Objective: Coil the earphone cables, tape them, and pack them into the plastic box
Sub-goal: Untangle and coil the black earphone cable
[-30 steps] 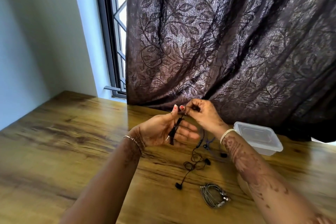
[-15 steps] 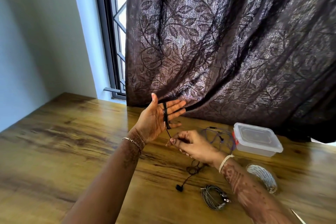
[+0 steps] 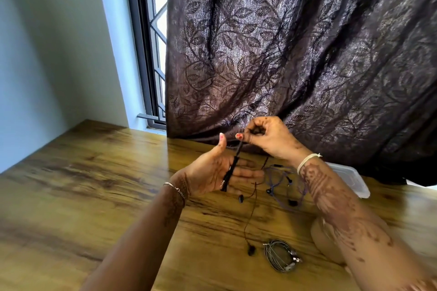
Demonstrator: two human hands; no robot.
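Note:
My left hand is held palm up above the wooden table, fingers spread, with loops of a black earphone cable wound around them. My right hand is raised just behind it, pinching the same cable between thumb and finger. The loose end hangs down to two black earbuds near the table. A grey coiled earphone lies on the table in front. A purple earphone lies loose further back. The clear plastic box with its lid on stands at the right, partly hidden by my right forearm.
The wooden table stretches to the left and front. A dark leaf-patterned curtain hangs along the table's far edge. A window with a grille and a pale wall are at the left. A pale round object sits behind my right forearm.
My right hand has risen from below the left hand to above and behind it, carrying the cable over the left fingers. More cable is lifted off the table.

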